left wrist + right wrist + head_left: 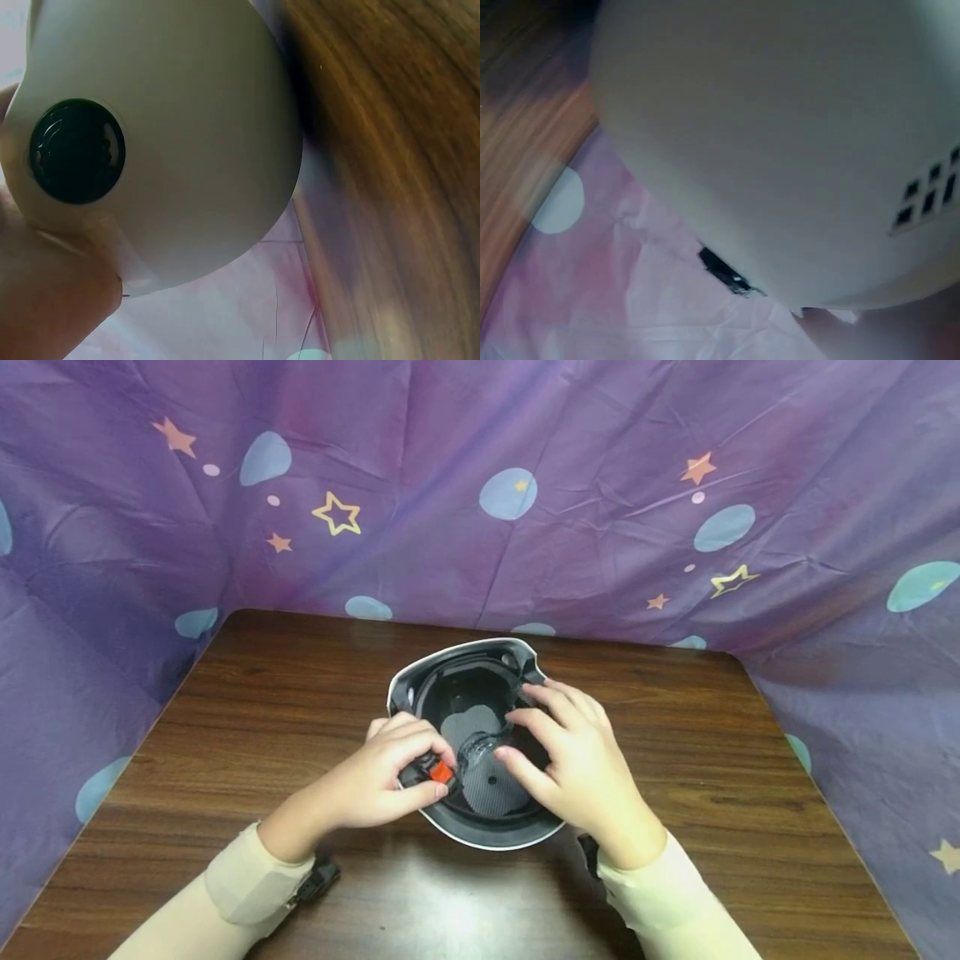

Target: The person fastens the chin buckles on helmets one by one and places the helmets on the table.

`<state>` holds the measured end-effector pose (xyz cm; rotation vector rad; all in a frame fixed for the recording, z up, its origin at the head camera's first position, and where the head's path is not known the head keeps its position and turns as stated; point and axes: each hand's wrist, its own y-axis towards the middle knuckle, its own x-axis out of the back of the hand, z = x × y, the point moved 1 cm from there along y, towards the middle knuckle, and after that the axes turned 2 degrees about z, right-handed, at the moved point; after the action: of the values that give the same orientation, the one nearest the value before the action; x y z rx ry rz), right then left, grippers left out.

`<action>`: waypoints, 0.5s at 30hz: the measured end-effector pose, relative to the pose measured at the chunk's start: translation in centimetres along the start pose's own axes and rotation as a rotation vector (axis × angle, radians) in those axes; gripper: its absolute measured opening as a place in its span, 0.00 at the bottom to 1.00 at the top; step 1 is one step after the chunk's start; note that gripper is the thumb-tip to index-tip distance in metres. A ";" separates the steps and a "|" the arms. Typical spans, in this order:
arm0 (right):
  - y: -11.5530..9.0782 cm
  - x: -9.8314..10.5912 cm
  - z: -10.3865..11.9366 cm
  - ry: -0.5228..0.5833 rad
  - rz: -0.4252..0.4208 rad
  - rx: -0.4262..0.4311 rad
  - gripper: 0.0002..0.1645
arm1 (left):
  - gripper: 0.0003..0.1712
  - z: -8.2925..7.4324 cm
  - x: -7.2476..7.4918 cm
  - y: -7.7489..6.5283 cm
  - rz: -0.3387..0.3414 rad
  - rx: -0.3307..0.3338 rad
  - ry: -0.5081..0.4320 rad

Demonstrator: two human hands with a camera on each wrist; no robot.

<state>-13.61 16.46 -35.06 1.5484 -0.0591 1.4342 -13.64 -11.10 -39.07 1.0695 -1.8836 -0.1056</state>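
A white helmet (480,837) lies upside down on the table, its black lining facing up. At its left rim my left hand (382,768) pinches a black strap buckle with a red part (441,772) between thumb and fingers. My right hand (585,760) reaches over the right rim, its fingers spread and gently bent above the lining (491,781). Whether those fingertips touch the strap or lining, I cannot tell. The left wrist view shows the smooth outer shell (202,150) with a round dark disc (77,151). A black grid marking (930,191) appears on the shell in the right wrist view.
The brown wooden table (262,693) extends around the helmet on all sides. A purple cloth (435,435) with stars and blue ovals hangs behind the table and along both sides. Dark wrist devices (318,881) sit under the cream sleeves.
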 end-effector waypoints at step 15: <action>-0.9 -1.0 -0.5 -0.131 0.185 -0.277 0.51 | 0.17 0.4 -0.1 0.0 -0.140 -0.054 -0.068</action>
<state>-13.68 16.69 -36.45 1.4317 -0.4713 1.3978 -13.94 -11.21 -39.40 1.1731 -1.8543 -0.2752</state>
